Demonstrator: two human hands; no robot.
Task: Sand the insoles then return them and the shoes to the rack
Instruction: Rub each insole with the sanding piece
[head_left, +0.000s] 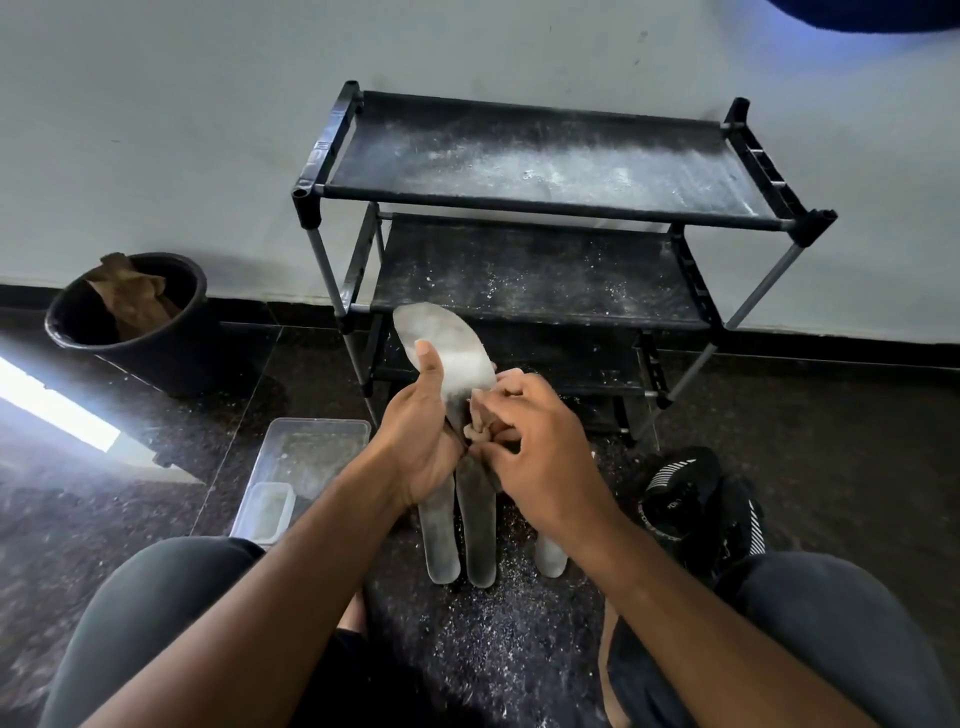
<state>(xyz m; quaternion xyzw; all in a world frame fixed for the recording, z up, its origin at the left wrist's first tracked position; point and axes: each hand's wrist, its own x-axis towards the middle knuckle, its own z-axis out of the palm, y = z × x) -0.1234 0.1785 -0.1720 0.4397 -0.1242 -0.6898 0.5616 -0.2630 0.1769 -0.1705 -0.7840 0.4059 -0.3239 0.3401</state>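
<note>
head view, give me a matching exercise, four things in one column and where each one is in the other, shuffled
Things:
1. bucket
2. shoes
3. clear tub
4. held insole

Places:
A. floor, right of the hands
B. gripped in the left hand
C. by the wall, left of the rack
D. floor, left of the left forearm

Pairs: 1-C, 2-A, 3-D, 4-B
</note>
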